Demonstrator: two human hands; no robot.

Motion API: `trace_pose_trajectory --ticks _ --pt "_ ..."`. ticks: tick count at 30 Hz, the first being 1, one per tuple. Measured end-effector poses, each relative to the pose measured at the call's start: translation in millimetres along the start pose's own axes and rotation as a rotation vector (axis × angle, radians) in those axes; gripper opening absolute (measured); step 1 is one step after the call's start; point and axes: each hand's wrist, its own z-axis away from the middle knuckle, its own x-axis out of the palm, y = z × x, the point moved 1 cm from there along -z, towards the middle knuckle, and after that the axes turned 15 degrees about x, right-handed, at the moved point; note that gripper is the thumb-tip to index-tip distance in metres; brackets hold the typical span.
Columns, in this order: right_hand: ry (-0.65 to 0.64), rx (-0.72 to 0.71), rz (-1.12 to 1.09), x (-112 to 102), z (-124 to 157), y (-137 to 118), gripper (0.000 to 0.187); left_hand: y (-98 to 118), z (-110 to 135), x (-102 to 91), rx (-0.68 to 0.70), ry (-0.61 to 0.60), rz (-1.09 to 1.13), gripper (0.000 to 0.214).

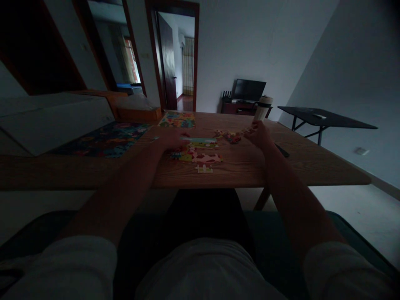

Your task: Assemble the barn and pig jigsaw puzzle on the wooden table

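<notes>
A partly joined jigsaw puzzle (206,157) with a spotted cow and a green field lies on the wooden table in front of me. My left hand (173,140) rests flat over its left side, fingers stretched out and covering some of it. Loose puzzle pieces (231,136) are heaped to the right of the joined part. At the right end of this heap my right hand (261,135) has its fingers bent around what looks like a small puzzle piece (248,130), dim and partly hidden. One separate pale-and-green piece (204,168) sits near the table's front edge.
Behind my right hand stands a tumbler (263,107) with a dark band. A dark flat object (281,150) lies right of that arm. Colourful picture sheets (178,119) and a large white box (56,121) occupy the table's left side. A black folding table (325,116) stands beyond, right.
</notes>
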Motion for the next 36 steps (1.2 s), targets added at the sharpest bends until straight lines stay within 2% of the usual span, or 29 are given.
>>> trace_pose_trajectory --ticks 1,3,6,9,13,16,21,25,28,31,33,36 --pt "0.060 -0.034 -0.041 -1.2 7.0 -10.7 0.058 1.9 0.2 -1.1 -0.020 0.007 0.018 0.050" --pt "0.078 -0.146 -0.110 1.4 29.3 -36.8 0.053 6.0 0.6 -3.4 -0.057 0.014 0.062 0.049" --pt "-0.057 -0.376 -0.111 18.2 79.7 -77.6 0.050 11.0 0.7 -5.9 -0.067 0.025 0.135 0.048" --pt "-0.214 -0.600 -0.036 39.9 130.3 -104.9 0.050 11.3 -0.2 -5.5 -0.044 0.045 0.187 0.048" --pt "-0.349 -0.642 0.045 54.6 164.5 -114.2 0.048 4.4 -2.9 0.4 -0.035 0.015 0.162 0.042" --pt "-0.402 -0.692 0.124 57.0 173.2 -111.6 0.046 -1.1 -4.8 4.7 -0.055 -0.007 0.133 0.039" --pt "-0.415 -0.752 0.232 59.8 179.5 -106.6 0.039 -2.9 -4.6 5.2 -0.032 -0.038 0.067 0.042" --pt "-0.426 -0.750 0.271 61.1 178.8 -104.8 0.049 -4.1 -4.9 6.0 -0.049 -0.049 0.099 0.044" --pt "-0.462 -0.726 0.270 59.7 179.4 -105.6 0.053 -6.0 -6.0 8.4 -0.080 -0.052 0.116 0.044" --pt "-0.508 -0.720 0.242 58.3 181.6 -106.7 0.043 -7.1 -6.8 10.4 -0.083 -0.056 0.113 0.044" --pt "-0.542 -0.760 0.209 58.5 182.3 -105.9 0.035 -7.5 -6.9 10.9 -0.085 -0.052 0.130 0.044" --pt "-0.591 -0.820 0.139 59.7 180.3 -102.7 0.039 -7.3 -6.9 10.1 -0.074 -0.051 0.128 0.045"
